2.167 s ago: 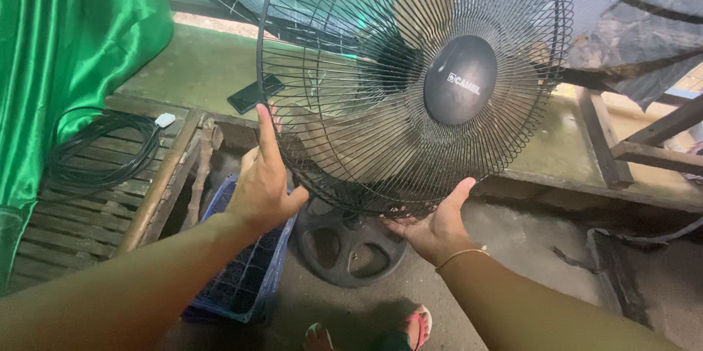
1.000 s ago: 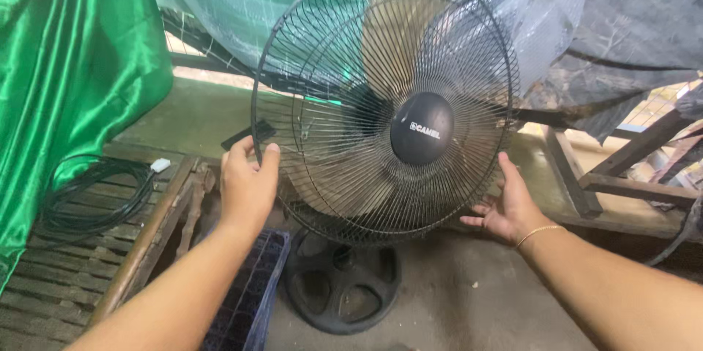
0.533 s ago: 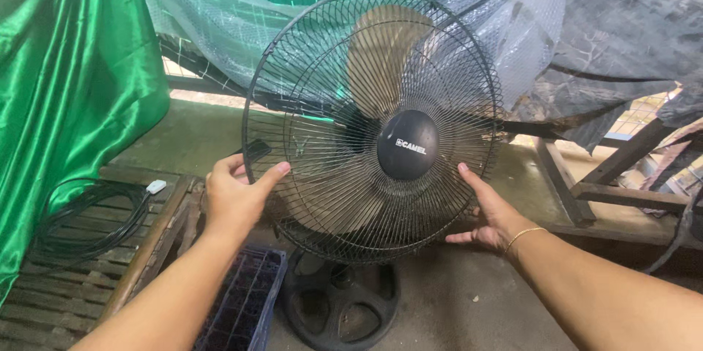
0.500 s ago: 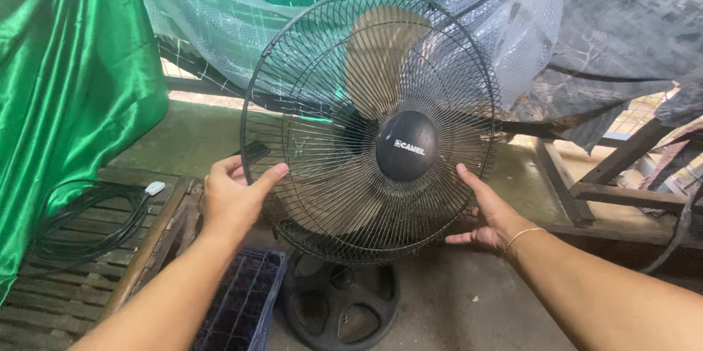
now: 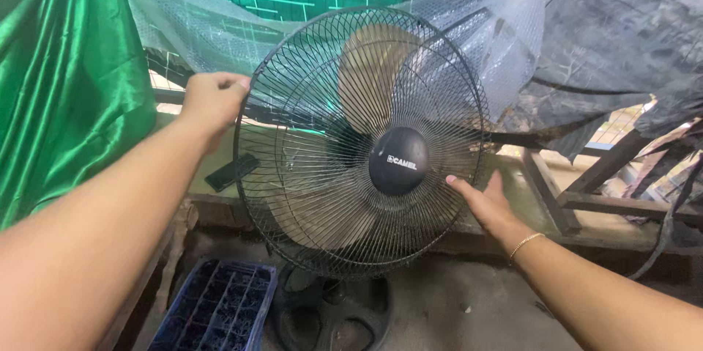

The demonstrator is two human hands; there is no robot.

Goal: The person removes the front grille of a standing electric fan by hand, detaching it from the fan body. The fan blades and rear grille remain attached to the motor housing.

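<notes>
Black fan grille (image 5: 307, 175) between hands: left grip (image 5: 212, 102) on rim (upper left), right hand (image 5: 487, 201) flat.

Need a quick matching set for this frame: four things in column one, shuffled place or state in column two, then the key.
Column one:
1. left hand
2. right hand
3. blue crate
4. green cloth

Column two:
A. hangs at the far left of the view
B. on the floor, lower left of the fan base
C. closed on the upper left rim of the fan guard
D. open, fingers against the guard's right rim

Pairs: 1-C, 2-D, 3-B, 4-A
</notes>
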